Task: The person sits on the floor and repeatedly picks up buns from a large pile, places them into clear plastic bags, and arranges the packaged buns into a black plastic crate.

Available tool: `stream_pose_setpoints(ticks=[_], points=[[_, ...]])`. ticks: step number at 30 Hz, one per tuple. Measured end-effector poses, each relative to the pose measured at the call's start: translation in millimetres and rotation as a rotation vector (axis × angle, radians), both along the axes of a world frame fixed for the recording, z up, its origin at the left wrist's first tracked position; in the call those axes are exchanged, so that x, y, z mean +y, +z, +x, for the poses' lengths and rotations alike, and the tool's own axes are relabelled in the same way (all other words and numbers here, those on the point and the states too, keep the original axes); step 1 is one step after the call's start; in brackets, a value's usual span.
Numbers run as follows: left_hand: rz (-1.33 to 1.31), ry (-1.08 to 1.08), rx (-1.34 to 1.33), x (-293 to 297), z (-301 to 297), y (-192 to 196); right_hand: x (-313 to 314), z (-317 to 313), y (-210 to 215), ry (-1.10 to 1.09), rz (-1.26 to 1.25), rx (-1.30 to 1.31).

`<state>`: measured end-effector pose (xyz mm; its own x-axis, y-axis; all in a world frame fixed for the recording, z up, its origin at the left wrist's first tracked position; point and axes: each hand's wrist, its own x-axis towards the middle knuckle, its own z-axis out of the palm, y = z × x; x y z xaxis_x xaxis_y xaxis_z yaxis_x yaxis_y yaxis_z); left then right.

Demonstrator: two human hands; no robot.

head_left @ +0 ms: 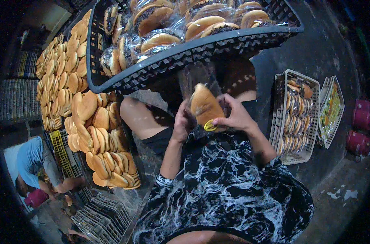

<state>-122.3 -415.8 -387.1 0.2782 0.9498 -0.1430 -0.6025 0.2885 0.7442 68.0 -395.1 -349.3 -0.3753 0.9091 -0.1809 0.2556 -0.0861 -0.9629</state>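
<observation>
In front of my chest, a golden-brown bread bun [205,102] is held upright between my two hands. Clear plastic film [192,79] shows just beyond the bun, apparently a bag around or behind it. My left hand [181,122] grips the bun's left side, its fingertips partly hidden. On the other side my right hand [237,117] is closed on the bun, thumb over its lower end. By that thumb sits a small yellow ring-shaped piece [210,125]; what it is I cannot make out. Beyond my hands, a black plastic crate [168,61] holds several bagged buns with dark filling.
Unbagged buns [87,106] lie piled in rows along my left. On the right stand a pale crate [301,160] of packed buns and a crate with yellow-green packages [330,112]. At lower left a person in blue [32,158] bends near stacked crates [101,215].
</observation>
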Motion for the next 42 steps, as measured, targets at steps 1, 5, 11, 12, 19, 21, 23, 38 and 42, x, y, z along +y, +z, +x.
stream_pose_setpoints(ticks=[1, 5, 11, 12, 19, 21, 23, 38, 42], points=[[0.048, 0.022, 0.139, 2.1, 2.7, 6.7, -3.3, -0.3, 7.3, 0.006, 0.061, 0.001], [0.141, 0.033, 0.301, -4.1, 10.5, 12.4, -6.8, 0.6, 11.4, -0.245, 0.323, 0.043], [-0.012, 0.118, -0.13, -3.3, 21.8, 7.5, -10.5, 15.9, 3.7, -0.081, 0.062, 0.437], [-0.009, 0.048, -0.144, -1.4, 21.7, 8.0, -11.4, 15.1, 2.3, -0.019, 0.027, 0.536], [0.145, -0.041, 0.006, -5.7, 15.3, 8.4, -8.2, -7.3, 6.3, -0.095, -0.689, 0.722], [0.104, 0.146, 0.006, -2.3, 27.8, 26.8, -5.9, -15.7, 0.4, -0.135, -0.585, 0.583], [0.041, 0.298, 0.054, 3.4, 38.2, 48.9, -4.3, -16.2, 2.8, -0.119, -0.435, 0.454], [0.173, 0.129, 0.35, 16.8, 20.0, 43.9, 14.6, -22.8, 45.2, -0.039, -0.088, 0.447], [0.289, 0.388, 0.584, 3.4, 27.7, 67.7, 8.5, -29.2, 48.3, -0.193, -0.009, 0.297]])
